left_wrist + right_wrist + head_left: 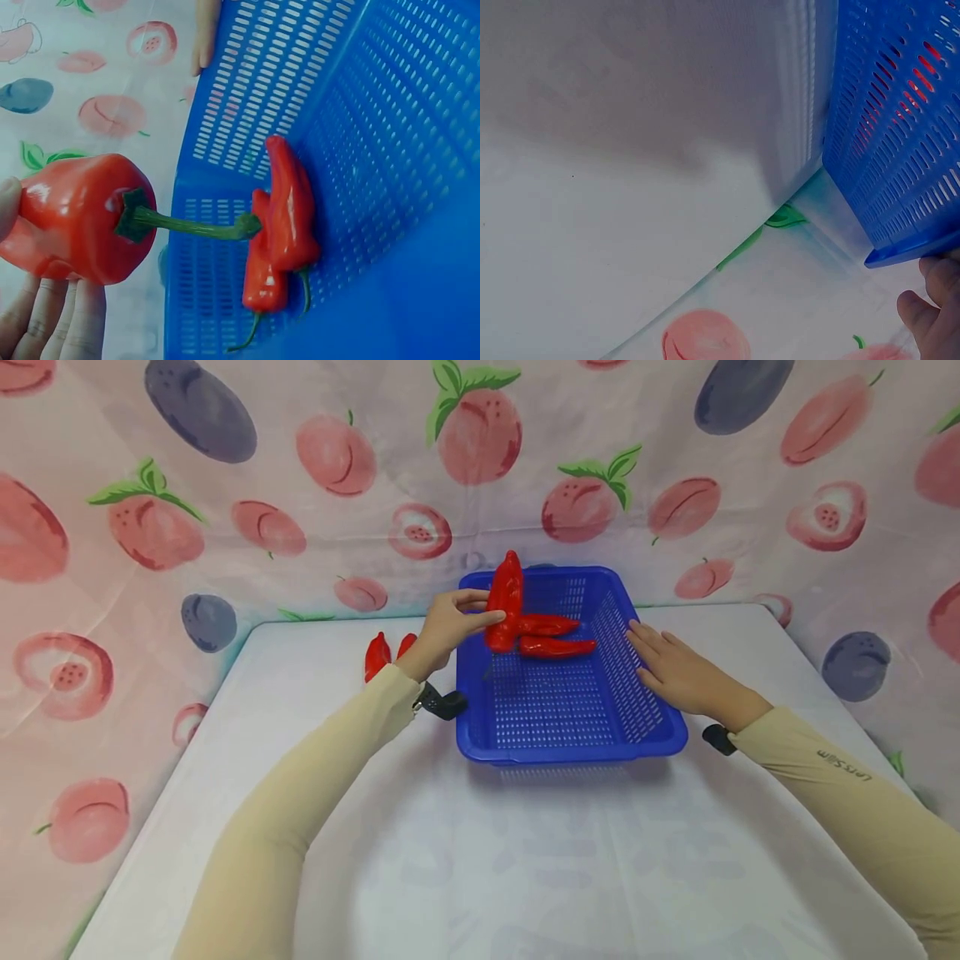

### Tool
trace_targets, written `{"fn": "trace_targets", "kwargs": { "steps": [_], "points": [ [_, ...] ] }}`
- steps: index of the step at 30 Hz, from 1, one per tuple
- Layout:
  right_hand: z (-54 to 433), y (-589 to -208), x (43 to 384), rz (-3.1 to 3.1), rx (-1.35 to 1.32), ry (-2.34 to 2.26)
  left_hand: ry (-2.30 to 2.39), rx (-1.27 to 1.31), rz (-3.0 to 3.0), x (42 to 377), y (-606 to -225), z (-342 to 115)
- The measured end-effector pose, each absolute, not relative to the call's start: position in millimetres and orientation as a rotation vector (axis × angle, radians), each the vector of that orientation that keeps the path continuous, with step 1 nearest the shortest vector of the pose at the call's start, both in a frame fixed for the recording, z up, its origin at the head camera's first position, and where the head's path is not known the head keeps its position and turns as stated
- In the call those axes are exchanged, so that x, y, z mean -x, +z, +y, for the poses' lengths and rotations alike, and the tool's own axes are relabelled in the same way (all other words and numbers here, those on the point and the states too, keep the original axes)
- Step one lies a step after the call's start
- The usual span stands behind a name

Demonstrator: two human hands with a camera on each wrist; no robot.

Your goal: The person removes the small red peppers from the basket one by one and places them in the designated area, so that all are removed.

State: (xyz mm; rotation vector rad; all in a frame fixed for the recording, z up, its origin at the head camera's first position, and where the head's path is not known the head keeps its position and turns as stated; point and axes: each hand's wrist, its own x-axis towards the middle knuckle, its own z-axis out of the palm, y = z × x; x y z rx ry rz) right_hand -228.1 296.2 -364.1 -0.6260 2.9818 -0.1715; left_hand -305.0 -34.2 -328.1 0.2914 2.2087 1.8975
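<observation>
My left hand [447, 628] holds a red pepper [507, 595] between thumb and fingers, over the left side of a blue perforated plastic basket [573, 753]. In the left wrist view, the held pepper [90, 217] shows its broad end and long green stem [187, 225] pointing towards the basket. Two slimmer red peppers [291, 206] lie side by side on the basket floor, their thin stems showing. With fingers extended, my right hand [675, 672] touches the basket's right rim; in the right wrist view, its fingertips [939, 279] are right at that rim.
Left of the basket, two more red peppers [377, 656] lie on the white table [480, 860], one partly hidden behind my left wrist. A fruit-print cloth [300, 560] hangs behind the table and along its sides.
</observation>
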Motion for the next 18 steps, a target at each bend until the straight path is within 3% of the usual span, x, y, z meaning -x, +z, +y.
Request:
{"fn": "trace_targets", "kwargs": {
  "steps": [18],
  "points": [
    [294.8,-361.0,226.7,2.970,0.617,-0.164,1.874,-0.157,2.392,294.2,-319.8,-92.0]
  ]
}}
